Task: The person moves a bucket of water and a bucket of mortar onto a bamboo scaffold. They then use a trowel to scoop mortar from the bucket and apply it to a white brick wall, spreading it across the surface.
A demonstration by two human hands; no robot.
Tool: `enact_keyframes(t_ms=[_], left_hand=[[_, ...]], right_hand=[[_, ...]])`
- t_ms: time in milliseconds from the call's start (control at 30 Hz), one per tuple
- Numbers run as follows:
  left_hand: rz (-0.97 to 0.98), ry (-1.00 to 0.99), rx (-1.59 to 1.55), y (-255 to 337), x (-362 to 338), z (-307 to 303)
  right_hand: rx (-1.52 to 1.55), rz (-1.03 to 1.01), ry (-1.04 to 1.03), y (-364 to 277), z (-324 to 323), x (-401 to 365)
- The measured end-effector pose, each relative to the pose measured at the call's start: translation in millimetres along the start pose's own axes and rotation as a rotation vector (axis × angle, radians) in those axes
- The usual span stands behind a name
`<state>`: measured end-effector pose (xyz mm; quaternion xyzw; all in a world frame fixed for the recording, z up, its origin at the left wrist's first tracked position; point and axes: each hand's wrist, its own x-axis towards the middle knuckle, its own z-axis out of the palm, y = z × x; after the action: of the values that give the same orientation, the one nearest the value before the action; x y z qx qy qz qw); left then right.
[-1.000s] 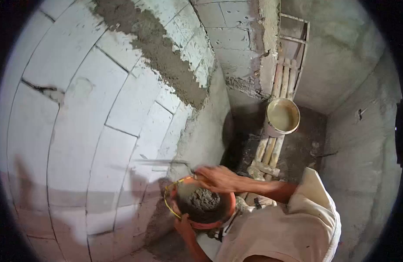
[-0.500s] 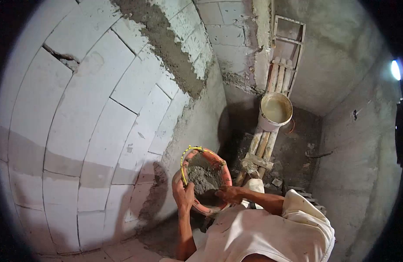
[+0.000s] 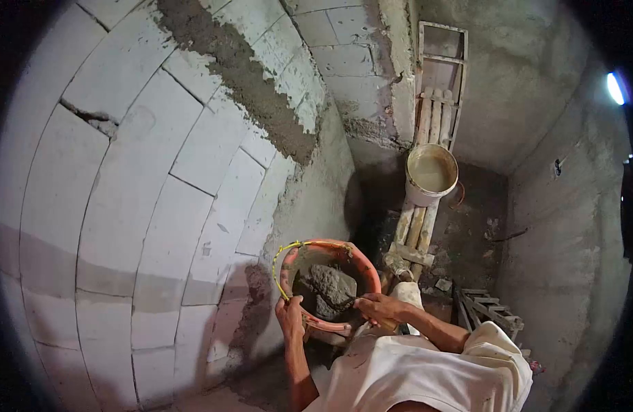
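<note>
An orange bucket (image 3: 371,269) with a yellow rope handle (image 3: 276,264) is in front of my body, grey wet mortar (image 3: 308,305) inside it. My left hand (image 3: 290,317) is closed around the bucket's near left rim, by the lower end of the rope. Over the right side of the bucket, my right hand (image 3: 379,307) is wrapped round the handle of a trowel. A heaped lump of mortar (image 3: 332,285) covers the trowel's blade, so little of the metal shows.
To my left rises a block wall (image 3: 151,206) with a band of fresh mortar (image 3: 251,82). A white bucket of cloudy water (image 3: 431,196) stands on a bench of wooden poles (image 3: 418,230). A metal frame (image 3: 464,82) leans at the back; slatted wood (image 3: 484,305) lies at right.
My right hand has raised the trowel, and a rounded lump of mortar now sits on it. The bucket appears tipped slightly differently, with my left hand still on its rim.
</note>
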<state>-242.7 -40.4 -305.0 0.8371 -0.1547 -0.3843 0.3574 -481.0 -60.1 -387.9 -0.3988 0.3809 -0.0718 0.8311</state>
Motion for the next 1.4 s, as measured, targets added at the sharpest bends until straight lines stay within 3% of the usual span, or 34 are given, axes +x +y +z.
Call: enact_keyframes(t_ms=[67, 133, 167, 233, 300, 400, 500, 533, 567, 600, 633, 700, 733, 767, 800, 867, 900, 967, 1000, 1067, 1167, 1233, 1333, 1367, 1400], left_hand=[[-0.135, 0.008, -0.029, 3, 9, 4], [-0.086, 0.073, -0.07, -5, 21, 9], [-0.045, 0.139, -0.115, -8, 25, 11], [0.009, 0.129, -0.15, -19, 32, 6], [0.034, 0.103, -0.165, -35, 50, 2], [0.07, 0.143, -0.189, -19, 40, 8], [0.113, 0.301, -0.214, -27, 45, 11], [0.021, 0.324, -0.168, -16, 37, 10], [-0.068, 0.347, -0.122, -8, 32, 9], [-0.108, 0.27, -0.088, -13, 32, -2], [-0.123, 0.276, -0.089, -9, 28, 0], [-0.193, 0.462, -0.187, 0, 19, 10], [-0.194, 0.462, -0.168, 0, 19, 14], [-0.089, 0.47, -0.124, -3, 16, 16], [0.008, 0.482, -0.079, -9, 11, 10], [-0.054, 0.519, -0.037, -51, 15, -11], [-0.096, 0.528, -0.026, -65, 20, -14], [-0.15, 0.456, -0.064, -17, 1, -10], [-0.215, 0.389, -0.079, -3, -8, -12], [-0.151, 0.336, -0.183, -51, 13, -20], [0.019, 0.229, -0.247, -58, 7, -31], [-0.013, 0.269, -0.037, -63, 10, -36], [0.147, 0.092, 0.086, -67, 16, -42], [0.127, 0.052, 0.069, -40, -2, -39], [0.243, 0.062, 0.154, -50, 1, -41]], right_hand=[[0.156, -0.06, 0.028, -9, -7, 0], [0.455, -0.122, 0.07, -30, -16, -5], [0.459, -0.2, 0.129, -56, -21, -14], [0.262, -0.384, 0.366, -96, -43, -19], [0.346, -0.731, 0.466, -142, -58, -21], [0.239, -0.966, 0.805, -218, -87, -8], [0.206, -1.13, 1.126, -269, -124, 65], [-0.117, -1.123, 1.489, -281, -142, 105], [0.049, -0.953, 1.38, -297, -148, 140], [0.007, -0.912, 1.418, -322, -136, 174], [-0.099, -0.795, 1.271, -349, -113, 190], [-0.078, -0.626, 1.006, -414, -60, 266], [-0.194, -0.842, 0.878, -427, -20, 329], [-0.118, -0.72, 0.621, -469, 30, 245], [-0.003, -1.181, 0.723, -472, 77, 229], [0.056, -1.309, 0.39, -481, 125, 153], [0.03, -1.368, 0.206, -472, 128, 118], [-0.144, -1.306, -0.002, -438, 125, 73], [-0.266, -1.277, -0.015, -410, 119, 64], [-0.538, -1.159, 0.021, -333, 93, 67], [-0.984, -0.669, 0.032, -203, 28, 53], [-1.145, -0.262, 0.027, -113, -8, 41], [-1.585, -0.212, -0.061, -30, -29, 35], [-1.661, -0.276, 0.116, -11, -28, 38], [-1.598, -0.368, 0.236, 8, -30, 39]])
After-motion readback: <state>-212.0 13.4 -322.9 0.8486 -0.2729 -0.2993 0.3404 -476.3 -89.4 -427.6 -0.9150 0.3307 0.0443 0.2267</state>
